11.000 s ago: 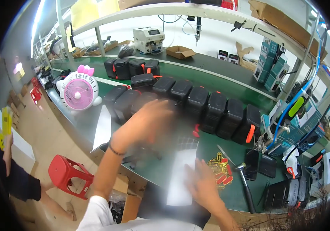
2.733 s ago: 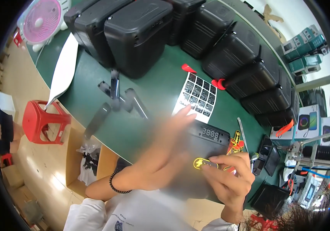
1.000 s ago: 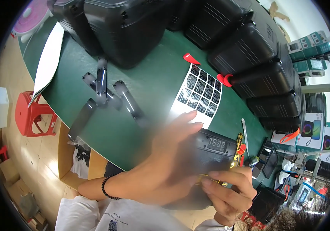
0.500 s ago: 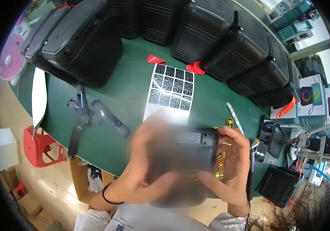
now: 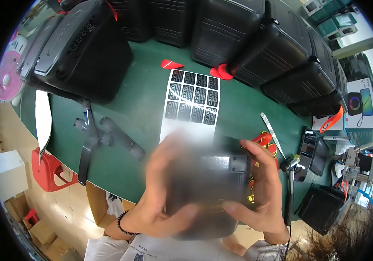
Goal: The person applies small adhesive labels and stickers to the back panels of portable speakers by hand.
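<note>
The person's two hands hold a black speaker low in the middle of the view, over the near edge of the green tabletop; whether it also rests on that edge cannot be told. Its long axis runs roughly away from the person, and its digit display sits across the far end, facing up. The left hand, partly blurred, curves round the speaker's left side; the right hand bends its fingers round the right side. Both thumbs point inward over the near part, the right thumb's tip at a small, blurred yellow-edged badge.

Just right of the right hand lies a hammer, its handle pointing toward the person. Dark plastic strips lie crossed to the left. Beyond the speaker, a white sheet of black labels lies flat, lengthwise away from the person. Past it are a red tab and a row of upright black speakers.
</note>
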Tool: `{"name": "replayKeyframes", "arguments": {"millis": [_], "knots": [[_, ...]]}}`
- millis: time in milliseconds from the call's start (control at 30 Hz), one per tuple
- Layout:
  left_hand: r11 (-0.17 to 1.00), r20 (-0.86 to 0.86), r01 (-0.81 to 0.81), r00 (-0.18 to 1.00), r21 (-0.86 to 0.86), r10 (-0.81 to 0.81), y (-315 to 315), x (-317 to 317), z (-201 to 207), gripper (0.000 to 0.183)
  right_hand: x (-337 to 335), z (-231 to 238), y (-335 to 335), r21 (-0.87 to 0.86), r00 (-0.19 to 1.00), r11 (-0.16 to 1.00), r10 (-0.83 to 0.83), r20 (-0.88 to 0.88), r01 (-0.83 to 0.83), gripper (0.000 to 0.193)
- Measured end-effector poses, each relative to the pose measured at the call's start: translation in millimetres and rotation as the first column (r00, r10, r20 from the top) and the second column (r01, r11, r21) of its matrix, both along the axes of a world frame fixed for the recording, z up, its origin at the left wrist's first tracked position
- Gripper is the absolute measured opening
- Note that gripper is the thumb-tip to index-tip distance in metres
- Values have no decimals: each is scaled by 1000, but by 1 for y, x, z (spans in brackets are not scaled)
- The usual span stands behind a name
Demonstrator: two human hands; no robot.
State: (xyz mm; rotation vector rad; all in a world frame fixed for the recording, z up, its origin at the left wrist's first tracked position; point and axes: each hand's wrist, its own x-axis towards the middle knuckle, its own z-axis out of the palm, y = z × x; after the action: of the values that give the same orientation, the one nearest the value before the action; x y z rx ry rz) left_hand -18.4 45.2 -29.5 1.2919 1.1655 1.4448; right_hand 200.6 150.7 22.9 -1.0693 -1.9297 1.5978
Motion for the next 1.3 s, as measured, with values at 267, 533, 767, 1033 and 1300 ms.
{"name": "replayKeyframes", "arguments": {"millis": [267,533,767,1033,1300], "knots": [[991,-62,-36,998,-126,28,5,6,11,100,-11,-15,-4,-62,997,998,-8,-83,2,100],[995,-97,-7,995,-95,-3,3,2,30,96,-11,-4,-5,114,996,991,80,-42,-74,99],[993,-147,-13,989,-115,-4,3,5,13,83,-10,-13,-15,166,999,985,44,-21,-40,108],[958,330,-87,927,-272,178,2,10,47,61,5,39,-35,323,990,936,143,8,-138,84],[941,-698,-333,687,-55,203,59,-37,55,87,43,-8,-48,-319,722,891,-450,-525,323,111]]}}
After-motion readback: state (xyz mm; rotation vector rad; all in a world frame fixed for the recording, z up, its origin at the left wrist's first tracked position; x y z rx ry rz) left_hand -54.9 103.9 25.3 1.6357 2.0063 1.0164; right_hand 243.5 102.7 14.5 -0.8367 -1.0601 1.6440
